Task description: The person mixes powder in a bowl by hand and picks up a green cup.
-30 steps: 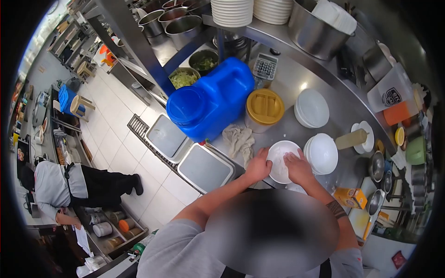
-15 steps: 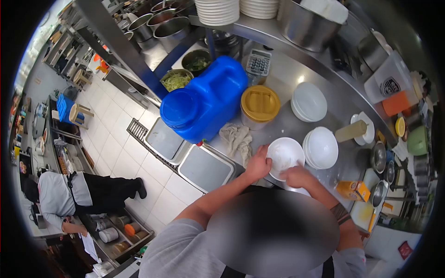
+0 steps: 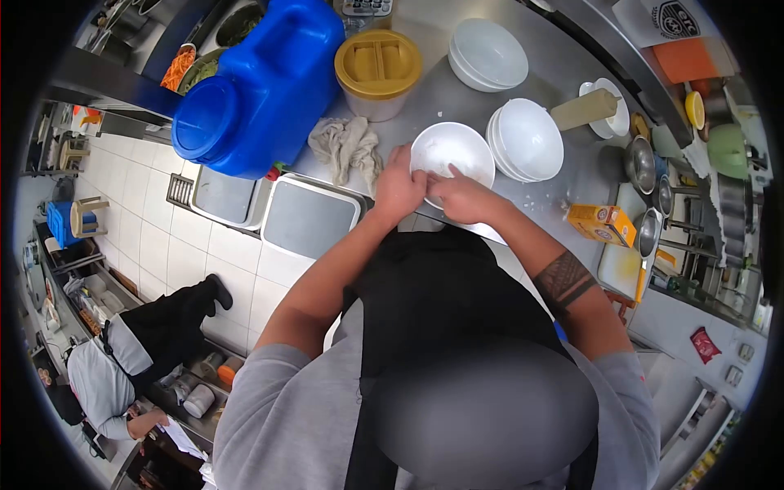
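Note:
A white bowl (image 3: pixel 452 149) sits at the near edge of the steel counter, with pale material in its bottom that I cannot identify. My left hand (image 3: pixel 400 189) is closed on the bowl's left rim. Over the near side, my right hand (image 3: pixel 467 198) reaches in; its fingers are bent and somewhat apart, close to my left thumb, with nothing visible held. Just right of this bowl stand stacked white bowls (image 3: pixel 531 140). A crumpled cloth (image 3: pixel 347 147) lies to the left, near the tub with a yellow lid (image 3: pixel 377 65).
A large blue jug (image 3: pixel 269 90) stands at left, by grey-lidded bins (image 3: pixel 310 216). More white bowls (image 3: pixel 490 53) are farther back. At right are an orange box (image 3: pixel 602 223), a squeeze bottle (image 3: pixel 584 109) and metal bowls (image 3: pixel 641 163). A co-worker (image 3: pixel 106 363) leans over a counter at lower left.
The camera view has tilted, moving the counter items up and left. My right hand has shifted from the bowl's right rim inward, closer to my left hand, which stays on the rim.

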`<state>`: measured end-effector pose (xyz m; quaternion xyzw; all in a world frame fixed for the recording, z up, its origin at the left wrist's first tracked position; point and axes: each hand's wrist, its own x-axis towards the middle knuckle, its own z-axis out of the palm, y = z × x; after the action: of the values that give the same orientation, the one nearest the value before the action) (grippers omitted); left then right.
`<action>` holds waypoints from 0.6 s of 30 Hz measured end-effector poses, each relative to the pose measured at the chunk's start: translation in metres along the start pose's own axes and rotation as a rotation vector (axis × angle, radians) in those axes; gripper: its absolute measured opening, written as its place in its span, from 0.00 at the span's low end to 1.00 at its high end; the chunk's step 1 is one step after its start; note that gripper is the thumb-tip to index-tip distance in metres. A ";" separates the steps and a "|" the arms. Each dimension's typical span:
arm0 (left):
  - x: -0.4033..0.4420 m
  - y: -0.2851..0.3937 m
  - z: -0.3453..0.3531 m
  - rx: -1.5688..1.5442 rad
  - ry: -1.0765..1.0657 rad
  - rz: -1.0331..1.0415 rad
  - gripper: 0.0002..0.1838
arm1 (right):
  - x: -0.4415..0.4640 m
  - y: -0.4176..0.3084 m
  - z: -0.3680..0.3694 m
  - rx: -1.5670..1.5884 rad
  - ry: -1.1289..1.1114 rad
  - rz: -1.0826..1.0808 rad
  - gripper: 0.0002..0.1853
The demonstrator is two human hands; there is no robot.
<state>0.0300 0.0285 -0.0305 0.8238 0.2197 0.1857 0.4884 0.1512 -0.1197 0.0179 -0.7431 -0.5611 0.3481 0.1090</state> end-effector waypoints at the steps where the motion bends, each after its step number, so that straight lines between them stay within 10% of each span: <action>1: -0.001 -0.002 0.002 0.016 0.012 0.008 0.29 | -0.008 -0.006 -0.010 -0.023 -0.101 0.020 0.28; 4: -0.001 -0.005 0.002 0.015 0.001 0.000 0.30 | -0.022 -0.005 -0.022 -0.124 -0.218 0.039 0.30; 12: -0.004 -0.013 0.003 -0.075 -0.005 0.036 0.24 | 0.027 0.002 0.019 0.116 0.561 0.129 0.33; 18: -0.004 -0.006 0.002 -0.030 0.042 0.053 0.23 | -0.017 -0.012 -0.014 -0.230 -0.154 -0.041 0.25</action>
<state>0.0268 0.0280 -0.0366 0.8179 0.2052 0.2189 0.4910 0.1484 -0.1281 0.0416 -0.7099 -0.6192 0.3354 -0.0131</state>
